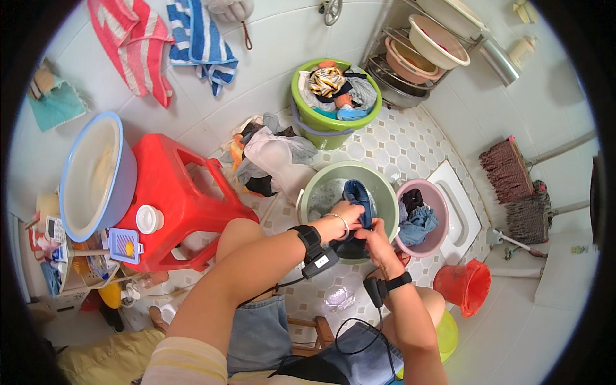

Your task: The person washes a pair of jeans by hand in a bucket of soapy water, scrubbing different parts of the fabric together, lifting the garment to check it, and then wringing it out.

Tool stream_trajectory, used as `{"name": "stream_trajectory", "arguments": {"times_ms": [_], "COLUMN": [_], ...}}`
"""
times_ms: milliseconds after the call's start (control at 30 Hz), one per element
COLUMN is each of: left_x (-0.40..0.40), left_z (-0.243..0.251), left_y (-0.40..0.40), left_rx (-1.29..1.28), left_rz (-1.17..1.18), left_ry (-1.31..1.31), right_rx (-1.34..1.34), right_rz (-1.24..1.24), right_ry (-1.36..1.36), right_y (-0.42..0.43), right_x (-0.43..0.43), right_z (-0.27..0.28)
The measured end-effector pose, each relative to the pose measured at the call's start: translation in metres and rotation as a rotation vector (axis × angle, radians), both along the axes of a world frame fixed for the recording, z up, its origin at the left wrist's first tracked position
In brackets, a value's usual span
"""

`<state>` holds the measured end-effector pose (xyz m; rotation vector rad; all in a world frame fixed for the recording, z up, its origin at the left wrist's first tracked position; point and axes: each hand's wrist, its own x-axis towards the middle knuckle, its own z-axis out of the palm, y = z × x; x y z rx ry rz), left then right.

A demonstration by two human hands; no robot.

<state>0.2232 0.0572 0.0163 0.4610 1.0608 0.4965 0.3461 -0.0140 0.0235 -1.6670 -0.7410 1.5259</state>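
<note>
My left hand point(342, 219) and my right hand point(381, 244) are both closed on a dark blue denim garment point(357, 193). They hold it inside a pale green bucket point(383, 192) on the floor between my knees. Foamy water point(327, 195) shows at the bucket's left side. Part of the garment is hidden by my hands. To the right stands a pink bucket point(439, 231) with a blue denim piece point(417, 228) and a black cloth point(411, 199) in it. A heap of clothes point(269, 161), with a pale bra on top, lies on the tiles at the far left.
Behind stands a lime green bucket point(327, 141) full of clothes. A red plastic stool point(161, 185) at left bears a blue-rimmed basin point(126, 173). Right are a squat toilet point(457, 211), a red bucket point(457, 286) and mops point(506, 169). Another person's trouser leg point(110, 353) shows lower left.
</note>
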Motion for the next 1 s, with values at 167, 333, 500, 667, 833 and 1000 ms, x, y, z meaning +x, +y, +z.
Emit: {"name": "stream_trajectory", "arguments": {"times_ms": [167, 333, 500, 667, 833, 1000], "left_x": [-0.014, -0.006, -0.035, -0.076, -0.105, -0.119], "left_z": [-0.056, -0.001, 0.018, 0.002, 0.025, 0.016], "left_y": [0.008, 0.003, 0.032, 0.063, 0.073, 0.087], "left_rx": [0.483, 0.751, 0.887, 0.660, 0.558, 0.508], "left_rz": [-0.572, -0.698, -0.134, -0.070, -0.002, 0.289], "left_ry": [0.058, 0.390, 0.634, 0.683, 0.676, 0.581], "right_rx": [0.175, -0.006, -0.070, -0.046, 0.051, 0.257], "right_rz": [0.062, -0.035, -0.063, 0.027, -0.026, 0.001], "right_ry": [-0.112, -0.184, -0.163, -0.135, -0.178, -0.308], "right_y": [0.005, -0.008, 0.000, 0.022, 0.026, 0.033], "right_x": [-0.029, 0.019, 0.022, 0.006, 0.015, 0.017], "right_z": [-0.016, -0.096, -0.046, 0.062, 0.163, 0.275]}}
